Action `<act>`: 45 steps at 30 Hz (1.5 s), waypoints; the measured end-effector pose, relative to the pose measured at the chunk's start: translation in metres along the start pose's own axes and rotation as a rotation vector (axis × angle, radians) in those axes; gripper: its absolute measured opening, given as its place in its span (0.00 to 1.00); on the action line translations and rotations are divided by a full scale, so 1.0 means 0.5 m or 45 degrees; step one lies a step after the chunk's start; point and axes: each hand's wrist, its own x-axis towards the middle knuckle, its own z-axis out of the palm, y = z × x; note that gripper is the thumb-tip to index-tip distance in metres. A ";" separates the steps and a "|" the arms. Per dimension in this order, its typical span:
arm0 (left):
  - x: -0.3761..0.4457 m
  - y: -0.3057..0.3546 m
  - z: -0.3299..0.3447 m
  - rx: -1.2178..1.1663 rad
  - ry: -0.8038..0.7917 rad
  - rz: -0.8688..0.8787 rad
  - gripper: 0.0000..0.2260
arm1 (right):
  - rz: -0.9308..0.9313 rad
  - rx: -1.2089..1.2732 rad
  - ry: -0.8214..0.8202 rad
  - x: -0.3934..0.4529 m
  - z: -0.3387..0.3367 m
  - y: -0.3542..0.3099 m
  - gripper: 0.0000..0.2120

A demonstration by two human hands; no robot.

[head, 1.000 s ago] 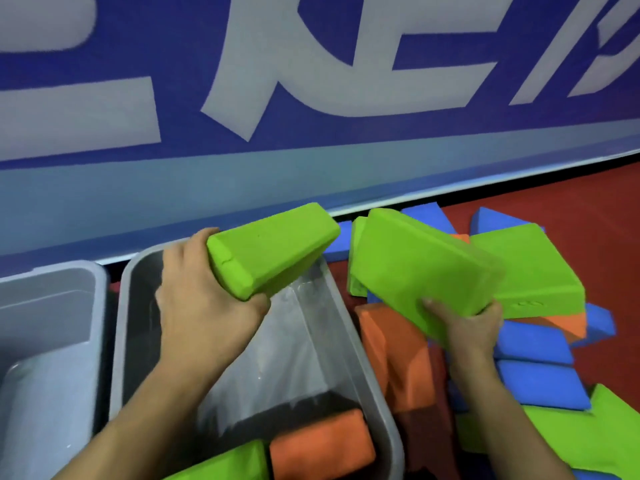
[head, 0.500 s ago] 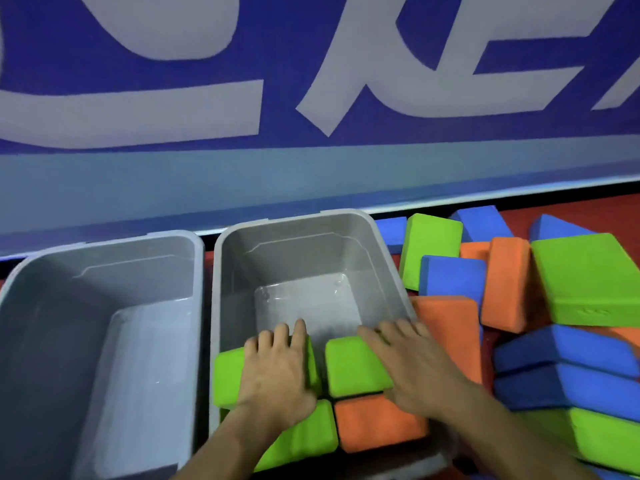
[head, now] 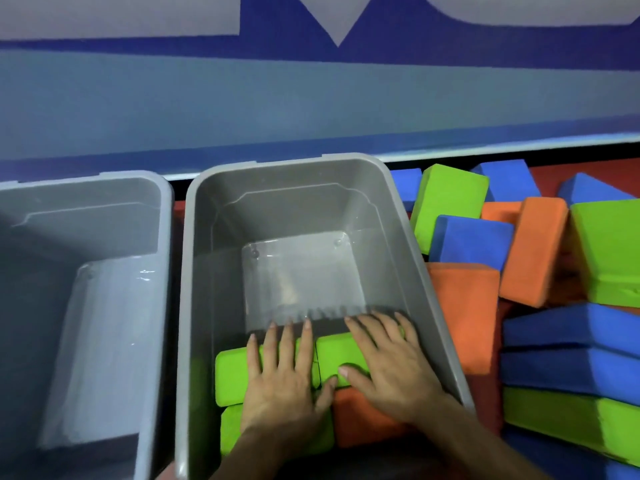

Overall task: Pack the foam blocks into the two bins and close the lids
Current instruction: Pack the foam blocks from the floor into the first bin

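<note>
Two grey bins stand side by side: the left bin (head: 104,209) holds nothing, the right bin (head: 298,195) has foam blocks at its near end. My left hand (head: 284,379) lies flat, fingers spread, on a green block (head: 230,372). My right hand (head: 388,362) lies flat on a second green block (head: 334,348) beside it. Nearer to me in the same bin sit another green block (head: 232,431) and an orange block (head: 360,420). A pile of green, blue and orange blocks (head: 533,271) lies to the right of the bin.
A blue and grey wall (head: 311,98) runs right behind the bins. The floor (head: 540,171) is red. No lids are in view. The far part of the right bin's bottom (head: 301,271) is bare.
A second ago each hand held a green block above the right bin. Both blocks now lie in the bin with my hands flat on them. The view has moved closer.
</note>
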 end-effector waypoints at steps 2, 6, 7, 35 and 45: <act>0.003 -0.003 0.006 0.016 0.030 -0.006 0.39 | 0.011 0.025 -0.019 0.002 -0.001 0.000 0.35; 0.001 -0.014 0.020 0.000 0.057 -0.029 0.38 | 0.053 0.051 -0.050 0.008 -0.003 -0.010 0.34; 0.000 -0.011 0.018 -0.015 0.088 -0.044 0.39 | 0.061 0.059 -0.035 0.007 -0.007 -0.012 0.33; 0.054 0.821 0.136 0.181 -0.105 1.194 0.30 | 0.668 -0.149 -0.127 -0.658 0.061 0.429 0.36; 0.048 0.867 0.112 0.184 -0.034 1.054 0.08 | 0.667 -0.199 -0.022 -0.662 0.072 0.405 0.28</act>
